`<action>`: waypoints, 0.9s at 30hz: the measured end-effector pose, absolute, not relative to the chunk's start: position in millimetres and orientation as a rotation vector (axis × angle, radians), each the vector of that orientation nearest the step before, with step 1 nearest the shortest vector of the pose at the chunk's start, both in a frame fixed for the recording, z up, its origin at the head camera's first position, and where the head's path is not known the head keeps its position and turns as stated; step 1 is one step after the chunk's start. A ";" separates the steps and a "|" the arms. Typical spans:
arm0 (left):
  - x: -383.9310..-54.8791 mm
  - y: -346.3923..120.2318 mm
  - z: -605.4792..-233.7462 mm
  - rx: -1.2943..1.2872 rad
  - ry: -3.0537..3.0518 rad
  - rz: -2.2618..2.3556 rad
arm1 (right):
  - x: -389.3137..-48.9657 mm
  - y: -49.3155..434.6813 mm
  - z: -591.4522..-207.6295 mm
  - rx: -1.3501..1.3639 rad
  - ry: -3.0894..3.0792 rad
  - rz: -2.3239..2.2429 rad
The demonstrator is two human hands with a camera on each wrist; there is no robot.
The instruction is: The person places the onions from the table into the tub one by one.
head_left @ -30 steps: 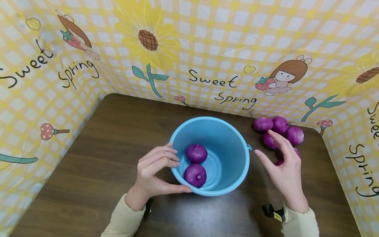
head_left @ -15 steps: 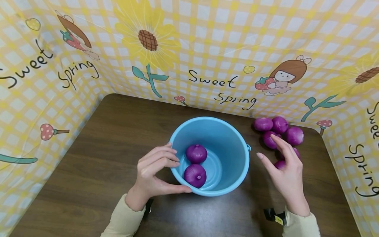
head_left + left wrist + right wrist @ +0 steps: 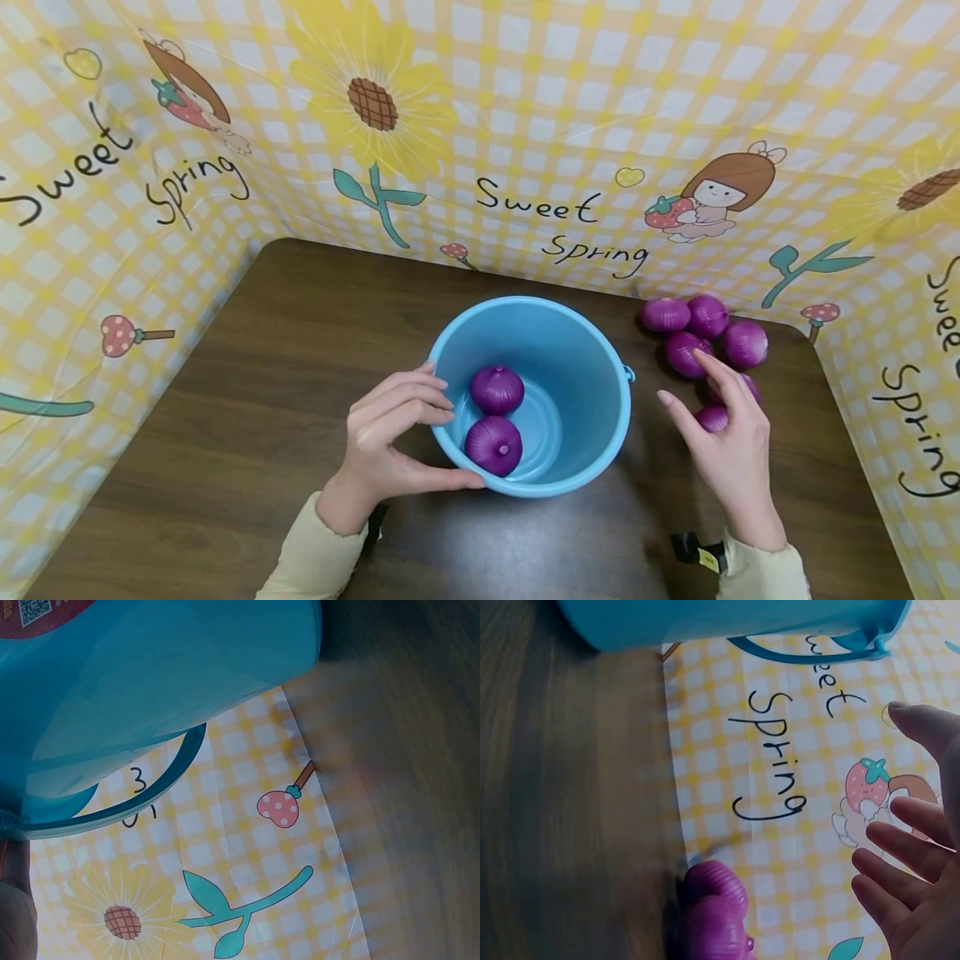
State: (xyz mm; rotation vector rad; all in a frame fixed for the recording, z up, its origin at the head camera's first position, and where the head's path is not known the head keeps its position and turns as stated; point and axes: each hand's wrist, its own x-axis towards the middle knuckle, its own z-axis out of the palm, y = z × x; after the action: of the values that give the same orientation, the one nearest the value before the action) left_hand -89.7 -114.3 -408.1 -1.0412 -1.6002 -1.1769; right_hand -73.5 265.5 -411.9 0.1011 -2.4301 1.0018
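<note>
From my remote seat, head feed: the left hand [image 3: 390, 442] grips the blue bucket [image 3: 581, 400] by its rim, fingers bent over the left side, thumb laid along the near-left outside. Bucket upright on the brown table [image 3: 202, 417], between the left and right edges.

Two onions inside, at the bucket's left: one [image 3: 497, 391] just behind the other [image 3: 493, 447].

Right hand [image 3: 727, 450] is loosely spread, thumb well apart from the forefinger, grasp empty; my right wrist feed shows the fingers extended and parted. It hovers by the table's right edge. Its forefinger overlaps a purple onion [image 3: 684, 353] in the head feed; I cannot tell whether they touch.

Three more loose onions sit toward the far right corner: one [image 3: 665, 315], its neighbour [image 3: 708, 316] and one nearest the right edge [image 3: 746, 344]. Two others, one [image 3: 748, 388] and one [image 3: 711, 418], are partly hidden by the hand.

Left wrist feed: bucket handle [image 3: 196, 750] curves out from the bucket's side.
</note>
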 end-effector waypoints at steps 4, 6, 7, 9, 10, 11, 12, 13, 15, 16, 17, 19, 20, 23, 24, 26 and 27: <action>-89.6 -114.3 -408.4 -1.041 -1.598 -1.175 | -72.6 269.4 -417.1 0.056 -2.444 0.989; -89.6 -114.4 -408.6 -1.041 -1.597 -1.175 | -72.2 271.2 -419.4 0.037 -2.447 0.982; -89.7 -114.4 -408.7 -1.042 -1.597 -1.176 | -72.2 272.2 -420.4 0.028 -2.448 0.978; -89.7 -114.5 -409.0 -1.042 -1.597 -1.177 | -71.9 274.0 -422.0 0.012 -2.444 0.970; -89.7 -114.5 -409.2 -1.042 -1.598 -1.179 | -71.7 274.8 -422.8 0.006 -2.441 0.968; -89.7 -114.6 -409.4 -1.042 -1.599 -1.180 | -71.5 275.7 -423.6 0.000 -2.437 0.963; -89.7 -114.7 -409.6 -1.042 -1.601 -1.181 | -71.3 276.7 -424.5 -0.006 -2.433 0.958; -89.6 -114.8 -409.8 -1.042 -1.602 -1.182 | -71.0 277.7 -425.3 -0.009 -2.425 0.957; -89.7 -114.7 -410.0 -1.042 -1.605 -1.183 | -70.3 280.1 -427.1 -0.013 -2.410 0.955; -89.7 -114.7 -410.1 -1.041 -1.606 -1.183 | -70.0 281.2 -427.9 -0.011 -2.401 0.955; -89.7 -114.7 -410.1 -1.041 -1.607 -1.183 | -69.6 282.5 -428.6 -0.007 -2.392 0.955; -89.7 -114.5 -410.1 -1.040 -1.606 -1.183 | -68.8 284.8 -429.6 0.004 -2.371 0.958; -89.7 -114.4 -410.0 -1.040 -1.606 -1.184 | -68.3 285.9 -430.0 0.005 -2.364 0.957; -89.7 -114.2 -409.4 -1.040 -1.603 -1.182 | -66.9 288.9 -430.8 0.011 -2.349 0.956; -89.8 -114.2 -409.1 -1.041 -1.601 -1.181 | -66.3 289.8 -431.1 0.007 -2.348 0.955; -89.7 -114.2 -408.6 -1.041 -1.600 -1.180 | -64.8 291.3 -431.7 -0.004 -2.347 0.954; -89.7 -114.2 -408.4 -1.041 -1.598 -1.180 | -64.1 292.0 -432.2 -0.012 -2.348 0.953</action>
State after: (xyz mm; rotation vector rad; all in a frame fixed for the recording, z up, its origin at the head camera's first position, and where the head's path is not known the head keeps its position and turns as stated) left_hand -89.7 -114.2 -408.4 -1.0405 -1.5984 -1.1796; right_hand -64.1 292.0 -432.2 -0.0119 -2.3479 0.9535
